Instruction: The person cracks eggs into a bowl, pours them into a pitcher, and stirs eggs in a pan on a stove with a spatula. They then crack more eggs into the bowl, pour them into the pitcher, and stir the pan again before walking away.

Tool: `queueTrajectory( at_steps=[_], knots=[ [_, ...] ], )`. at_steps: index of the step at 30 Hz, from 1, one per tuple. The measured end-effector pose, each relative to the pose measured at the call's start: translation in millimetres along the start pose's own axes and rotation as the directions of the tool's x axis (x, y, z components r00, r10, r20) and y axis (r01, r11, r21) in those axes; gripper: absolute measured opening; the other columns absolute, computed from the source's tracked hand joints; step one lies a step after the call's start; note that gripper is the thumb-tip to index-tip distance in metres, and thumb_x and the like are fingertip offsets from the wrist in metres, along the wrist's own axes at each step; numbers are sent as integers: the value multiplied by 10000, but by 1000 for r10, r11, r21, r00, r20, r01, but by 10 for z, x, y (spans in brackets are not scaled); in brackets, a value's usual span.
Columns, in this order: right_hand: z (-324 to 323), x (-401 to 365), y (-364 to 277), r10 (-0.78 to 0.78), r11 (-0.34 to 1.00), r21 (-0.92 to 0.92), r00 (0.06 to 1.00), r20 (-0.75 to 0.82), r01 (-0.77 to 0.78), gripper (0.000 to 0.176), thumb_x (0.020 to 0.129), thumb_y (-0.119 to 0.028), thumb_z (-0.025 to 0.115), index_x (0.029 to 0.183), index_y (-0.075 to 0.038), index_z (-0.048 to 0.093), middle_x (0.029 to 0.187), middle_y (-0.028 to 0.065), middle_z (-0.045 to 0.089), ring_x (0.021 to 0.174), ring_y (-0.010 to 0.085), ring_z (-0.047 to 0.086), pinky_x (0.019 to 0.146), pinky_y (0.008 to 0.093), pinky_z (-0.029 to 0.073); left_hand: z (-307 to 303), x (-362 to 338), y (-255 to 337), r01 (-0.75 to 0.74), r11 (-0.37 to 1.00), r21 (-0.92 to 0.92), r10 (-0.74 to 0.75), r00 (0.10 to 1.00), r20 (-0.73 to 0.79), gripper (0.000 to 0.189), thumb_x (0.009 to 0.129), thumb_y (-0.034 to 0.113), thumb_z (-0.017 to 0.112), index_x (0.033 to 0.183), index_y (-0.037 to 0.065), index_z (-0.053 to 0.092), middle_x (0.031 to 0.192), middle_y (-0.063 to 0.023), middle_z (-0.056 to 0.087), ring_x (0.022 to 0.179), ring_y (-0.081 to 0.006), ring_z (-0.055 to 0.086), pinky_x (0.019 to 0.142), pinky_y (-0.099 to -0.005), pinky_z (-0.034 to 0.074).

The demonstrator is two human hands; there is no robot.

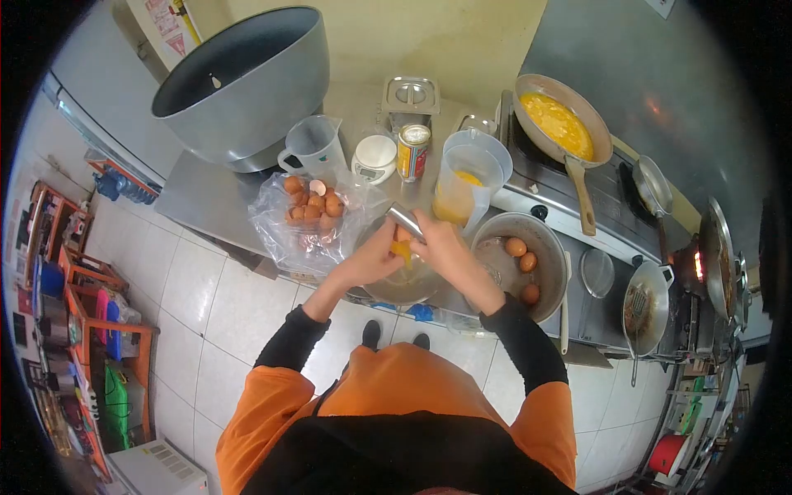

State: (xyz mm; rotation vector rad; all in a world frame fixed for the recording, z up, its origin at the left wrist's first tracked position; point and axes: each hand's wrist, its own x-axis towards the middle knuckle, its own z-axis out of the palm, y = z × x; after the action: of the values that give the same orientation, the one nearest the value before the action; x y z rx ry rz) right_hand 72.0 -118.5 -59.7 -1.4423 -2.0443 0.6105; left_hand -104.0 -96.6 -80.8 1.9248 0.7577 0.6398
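Observation:
Above a metal bowl (404, 289), both hands meet around a cracked egg (402, 250), its orange yolk showing between the fingers. My left hand (373, 261) is closed on the egg from the left. My right hand (444, 254) is closed at the egg's other side, with a shiny metal-handled tool (404, 221) in its fingers; the tool's far end is hidden. Left of the bowl, a clear plastic bag (268, 216) bears several brown eggshells (313, 210). To the right, a deep pot (540, 239) holds three brown eggs (526, 262).
Behind the bowl are a plastic jug (470, 177) with yellow liquid, a can (413, 153), a white scale (374, 158) and an empty measuring jug (316, 144). A frying pan (561, 124) with yellow egg sits on the stove. A big grey mixing bowl (247, 91) stands back left.

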Motion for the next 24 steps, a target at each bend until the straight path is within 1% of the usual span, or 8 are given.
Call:
queueTrajectory(
  at_steps=[3,6,9,12,16,19,22,24],
  knots=[
    [12,-28,-42,-88,993,-82,992,-86,81,460,712,-62,646,1134,-69,464,802,223,596,761,393,596,639,442,476,10,-19,-61,-104,903,416,125,992,-24,499,749,58,593,1170,-27,341,1129,-226,464,982,-358,519,820,-371,430],
    [45,-31,-80,-112,990,-96,984,-141,99,492,723,-67,644,1177,-86,454,842,211,597,772,395,593,638,445,477,39,-2,-129,-72,918,390,127,985,-115,601,750,56,624,1274,0,333,1076,-192,466,1013,-290,492,835,-337,413],
    [-24,1,-197,-154,988,-49,973,-170,147,428,751,-107,636,1137,-53,458,867,213,593,761,383,599,612,447,482,26,-18,55,-46,997,58,62,944,-324,509,749,42,603,1213,-5,399,1176,-202,455,1048,-353,484,874,-371,401],
    [-184,-17,-364,-112,993,6,956,-272,118,426,781,-127,627,1164,-56,453,916,219,593,795,387,597,643,434,490,-215,-33,-198,-4,896,444,286,769,-571,511,756,42,603,1233,18,420,1184,-196,457,1056,-353,475,880,-375,401],
    [-599,-248,-450,29,999,31,930,-365,-19,428,800,-159,627,1183,-60,461,960,225,595,835,392,595,687,415,492,-788,-129,-604,241,900,362,164,584,-795,506,788,115,613,1252,42,424,1207,-204,449,1093,-364,453,927,-440,364],
    [-917,-568,-405,193,981,55,882,-431,-188,444,795,-183,643,1183,-49,474,948,233,600,846,384,601,704,393,484,-895,-301,-1435,267,720,641,164,831,-531,528,808,159,600,1287,54,403,1244,-218,428,1167,-391,391,969,-463,322],
    [-1155,-1023,-107,258,956,30,788,-559,-292,430,806,-178,643,1172,-12,489,896,194,629,783,302,634,682,350,479,-513,-119,-830,456,398,796,257,778,-574,549,820,158,576,1322,68,372,1283,-229,394,1225,-415,320,1001,-461,292],
    [-1353,-1258,-192,389,918,198,687,-614,-343,396,822,-139,620,1182,-27,499,822,125,625,712,175,606,650,290,465,-193,150,-153,121,642,758,449,741,-499,490,769,65,579,1244,51,462,1243,-205,459,1194,-380,394,993,-450,314]
  ],
)
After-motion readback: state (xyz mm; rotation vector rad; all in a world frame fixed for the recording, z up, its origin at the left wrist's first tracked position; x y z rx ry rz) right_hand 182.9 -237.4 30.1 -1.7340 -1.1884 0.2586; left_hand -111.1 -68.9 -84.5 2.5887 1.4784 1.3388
